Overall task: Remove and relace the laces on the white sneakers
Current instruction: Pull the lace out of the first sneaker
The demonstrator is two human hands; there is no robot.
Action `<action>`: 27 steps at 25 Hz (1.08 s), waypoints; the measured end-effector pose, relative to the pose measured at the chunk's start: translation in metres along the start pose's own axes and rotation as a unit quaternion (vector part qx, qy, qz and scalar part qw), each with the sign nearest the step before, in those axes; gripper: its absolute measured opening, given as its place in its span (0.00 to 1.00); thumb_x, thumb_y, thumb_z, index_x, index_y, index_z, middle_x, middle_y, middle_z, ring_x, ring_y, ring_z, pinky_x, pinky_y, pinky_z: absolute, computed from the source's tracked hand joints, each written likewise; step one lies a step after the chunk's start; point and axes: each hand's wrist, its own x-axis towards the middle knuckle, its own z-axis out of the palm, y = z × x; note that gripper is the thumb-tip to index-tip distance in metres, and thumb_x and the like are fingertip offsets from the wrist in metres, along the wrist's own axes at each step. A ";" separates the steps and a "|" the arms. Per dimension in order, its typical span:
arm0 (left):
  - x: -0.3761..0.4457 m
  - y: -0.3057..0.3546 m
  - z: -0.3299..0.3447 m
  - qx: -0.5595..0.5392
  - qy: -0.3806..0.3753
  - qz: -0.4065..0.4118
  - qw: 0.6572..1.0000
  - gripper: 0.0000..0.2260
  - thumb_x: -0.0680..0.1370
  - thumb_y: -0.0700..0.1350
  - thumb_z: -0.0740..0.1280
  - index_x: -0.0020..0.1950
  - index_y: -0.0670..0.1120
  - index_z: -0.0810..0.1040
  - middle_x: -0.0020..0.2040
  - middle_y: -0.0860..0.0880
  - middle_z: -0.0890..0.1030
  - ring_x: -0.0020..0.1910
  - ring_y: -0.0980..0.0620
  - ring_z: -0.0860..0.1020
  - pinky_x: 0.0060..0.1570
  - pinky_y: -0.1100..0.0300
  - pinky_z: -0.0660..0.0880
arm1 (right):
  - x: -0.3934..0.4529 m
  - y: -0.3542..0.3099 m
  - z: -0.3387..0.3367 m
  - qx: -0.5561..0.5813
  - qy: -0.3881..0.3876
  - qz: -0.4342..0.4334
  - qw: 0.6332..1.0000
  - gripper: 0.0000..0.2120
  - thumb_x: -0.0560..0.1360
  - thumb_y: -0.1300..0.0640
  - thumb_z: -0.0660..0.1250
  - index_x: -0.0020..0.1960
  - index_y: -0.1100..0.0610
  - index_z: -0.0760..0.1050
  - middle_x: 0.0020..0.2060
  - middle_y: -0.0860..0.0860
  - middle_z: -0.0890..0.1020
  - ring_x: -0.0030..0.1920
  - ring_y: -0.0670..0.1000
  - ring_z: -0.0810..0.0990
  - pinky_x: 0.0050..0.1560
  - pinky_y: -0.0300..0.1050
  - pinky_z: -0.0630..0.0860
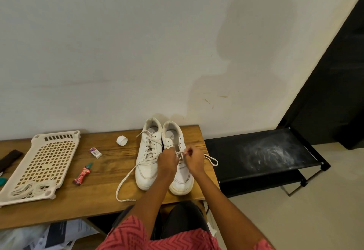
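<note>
A person seated at a wooden bench (102,196) works a white lace (211,160) on the right-hand sneaker (182,180) of a pair standing side by side at the bench's right end, heels toward the wall, toes toward the sitter. Both hands meet over that shoe's lower eyelets — the left hand (167,161) closed into a loose fist on the lace, the right hand (194,160) pinching a short taut stretch of it between fingertips. A slack loop trails off the bench's right edge. The left-hand sneaker (146,163) sits laced, with one long end (126,182) running to the front edge. The shoe's long axis points straight away from the sitter, so the next eyelets likely lie just beyond the knuckles (neither hand looks clearly nearer). A perforated tray (42,163) near the left end carries spare laces (29,188).
</note>
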 end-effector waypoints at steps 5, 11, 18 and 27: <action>0.002 0.001 0.003 0.048 0.002 0.037 0.998 0.12 0.79 0.39 0.61 0.63 0.43 0.71 0.54 0.43 0.78 0.49 0.47 0.79 0.45 0.59 0.75 | 0.002 -0.001 -0.010 0.044 -0.017 0.056 0.997 0.03 0.73 0.64 0.68 0.46 0.59 0.77 0.41 0.51 0.79 0.44 0.51 0.79 0.42 0.40 0.76; 0.012 0.013 -0.003 0.136 -0.042 0.119 0.983 0.13 0.81 0.35 0.55 0.65 0.40 0.68 0.59 0.43 0.76 0.56 0.47 0.78 0.53 0.59 0.74 | 0.010 -0.027 -0.008 -0.266 -0.085 -0.140 0.950 0.07 0.76 0.59 0.67 0.54 0.58 0.77 0.49 0.54 0.81 0.49 0.52 0.79 0.47 0.42 0.77; 0.000 -0.008 -0.003 -0.160 0.055 -0.104 0.980 0.07 0.78 0.40 0.62 0.40 0.39 0.72 0.39 0.42 0.76 0.40 0.45 0.76 0.33 0.61 0.65 | 0.006 -0.004 -0.011 -0.090 0.032 0.053 0.994 0.06 0.78 0.61 0.63 0.50 0.61 0.78 0.48 0.56 0.82 0.44 0.48 0.77 0.36 0.33 0.68; 0.007 0.002 -0.012 0.110 0.003 0.097 0.989 0.15 0.79 0.42 0.62 0.66 0.45 0.68 0.59 0.46 0.75 0.56 0.49 0.75 0.47 0.60 0.74 | 0.009 -0.017 -0.014 -0.208 -0.055 -0.106 0.971 0.09 0.75 0.57 0.69 0.54 0.56 0.78 0.51 0.51 0.80 0.52 0.50 0.77 0.52 0.42 0.77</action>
